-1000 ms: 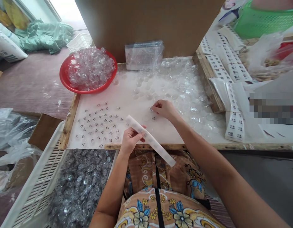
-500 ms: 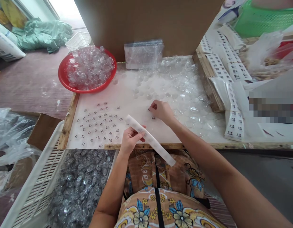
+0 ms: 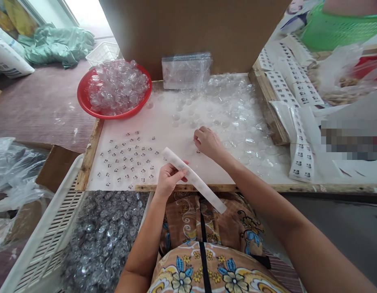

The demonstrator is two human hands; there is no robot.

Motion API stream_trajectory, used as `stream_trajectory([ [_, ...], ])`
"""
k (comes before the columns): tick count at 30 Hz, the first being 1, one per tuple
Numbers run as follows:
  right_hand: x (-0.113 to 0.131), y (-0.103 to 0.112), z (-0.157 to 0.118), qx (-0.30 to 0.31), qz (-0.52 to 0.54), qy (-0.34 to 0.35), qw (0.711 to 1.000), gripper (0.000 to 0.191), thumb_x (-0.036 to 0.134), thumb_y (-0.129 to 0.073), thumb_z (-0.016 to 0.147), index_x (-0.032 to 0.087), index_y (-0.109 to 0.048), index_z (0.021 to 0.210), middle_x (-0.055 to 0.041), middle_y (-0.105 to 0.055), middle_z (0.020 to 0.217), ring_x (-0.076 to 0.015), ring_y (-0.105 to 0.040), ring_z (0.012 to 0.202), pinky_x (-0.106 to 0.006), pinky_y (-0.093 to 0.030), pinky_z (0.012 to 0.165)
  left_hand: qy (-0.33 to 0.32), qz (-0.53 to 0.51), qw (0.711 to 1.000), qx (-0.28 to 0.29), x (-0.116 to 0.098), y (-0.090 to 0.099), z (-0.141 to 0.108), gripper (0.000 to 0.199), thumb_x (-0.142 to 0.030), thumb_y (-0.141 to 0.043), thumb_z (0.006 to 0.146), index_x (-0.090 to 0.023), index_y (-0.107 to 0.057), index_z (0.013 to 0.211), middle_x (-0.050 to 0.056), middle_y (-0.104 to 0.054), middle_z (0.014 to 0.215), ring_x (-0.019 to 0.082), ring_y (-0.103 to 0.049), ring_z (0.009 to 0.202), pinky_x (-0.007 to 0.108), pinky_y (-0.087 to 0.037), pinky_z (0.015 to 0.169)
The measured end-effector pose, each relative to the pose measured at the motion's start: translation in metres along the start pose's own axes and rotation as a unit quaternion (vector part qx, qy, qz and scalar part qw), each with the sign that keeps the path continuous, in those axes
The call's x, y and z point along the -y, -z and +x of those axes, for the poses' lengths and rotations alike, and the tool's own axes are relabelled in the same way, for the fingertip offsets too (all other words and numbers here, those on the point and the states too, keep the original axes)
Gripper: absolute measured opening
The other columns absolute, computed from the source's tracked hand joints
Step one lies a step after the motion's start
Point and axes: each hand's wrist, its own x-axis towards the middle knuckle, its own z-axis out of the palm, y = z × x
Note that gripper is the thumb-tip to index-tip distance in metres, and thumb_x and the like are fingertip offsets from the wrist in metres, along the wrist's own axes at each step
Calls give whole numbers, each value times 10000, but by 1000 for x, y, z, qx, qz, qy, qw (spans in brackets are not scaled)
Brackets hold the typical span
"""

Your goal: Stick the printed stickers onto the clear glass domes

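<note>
Head view; clock face centred on the left hand, 12 o'clock toward the far side.

Left hand (image 3: pixel 168 179): grip closed on a white strip (image 3: pixel 203 189), pinched between thumb and fingers near its upper end. Strip slants from about 11 to 4 o'clock, its lower end over the person's patterned clothing (image 3: pixel 213 260). The side in view is mostly plain.

Right hand (image 3: pixel 209 142): at 1 to 2 o'clock, over the tabletop (image 3: pixel 173 136), fingers curled. State of grip: cannot tell whether the fingertips meet or hold anything. One dark-printed piece (image 3: pixel 198 151) lies just beside the hand, at its 7 o'clock.

Small panda-printed pieces (image 3: pixel 124 167) lie spaced apart at 9 to 11 o'clock. Clear discs (image 3: pixel 249 141) spread from 12 to 3 o'clock. Red basin (image 3: pixel 115 117), heaped with clear plastic pieces (image 3: pixel 118 87), at 11 o'clock. White crate (image 3: pixel 38 232) at 8 o'clock, below tabletop level. Printed strips (image 3: pixel 302 162) at 3 o'clock, along the right side.
</note>
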Motion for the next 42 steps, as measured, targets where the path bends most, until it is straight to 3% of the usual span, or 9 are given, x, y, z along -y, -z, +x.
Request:
stream_trajectory([
  [7, 5, 8, 3, 33, 3, -45, 998, 157, 117, -429, 844, 150, -571, 903, -90, -618, 796, -166, -463, 598, -280, -256, 547, 5, 3, 1000, -3, 0, 0, 0, 326, -327, -770, 708, -145, -731, 975, 34, -669, 741, 131, -615, 643, 221, -549, 520],
  [13, 3, 8, 2, 19, 79, -73, 994, 113, 150, -479, 821, 180, -572, 877, -47, -637, 744, -161, -510, 615, -266, -287, 560, 5, 5, 1000, -2, 0, 0, 0, 324, -321, -767, 715, -151, -728, 987, 27, -671, 737, 132, -619, 642, 221, -546, 525],
  [18, -5, 9, 6, 32, 204, -146, 967, 33, 201, -566, 758, 194, -563, 727, -18, -645, 756, -142, -545, 675, -246, -364, 608, 5, 8, 1000, -5, 0, 0, 0, 323, -321, -767, 711, -149, -727, 982, 28, -672, 743, 130, -616, 642, 222, -546, 527],
  [26, -11, 8, 4, 36, 343, -209, 915, 103, 296, -597, 737, 196, -575, 747, 2, -613, 690, -126, -523, 617, -244, -368, 547, 13, 15, 1000, -9, -1, -1, 0, 337, -331, -761, 713, -143, -724, 990, 37, -670, 751, 133, -617, 646, 225, -545, 523],
  [31, -13, 6, 3, 33, 326, -220, 919, 57, 250, -584, 749, 196, -567, 755, 17, -586, 611, -121, -522, 576, -236, -366, 535, 18, 19, 1000, -12, -1, -1, 0, 345, -338, -763, 709, -145, -723, 992, 34, -671, 747, 136, -619, 646, 225, -541, 519],
  [42, 0, 9, 7, 42, 298, -196, 933, 71, 262, -610, 726, 192, -602, 736, 11, -608, 645, -121, -527, 584, -240, -368, 542, 15, 12, 1000, -6, 0, -1, 0, 340, -334, -763, 714, -142, -722, 991, 33, -662, 743, 133, -610, 645, 227, -543, 523],
])
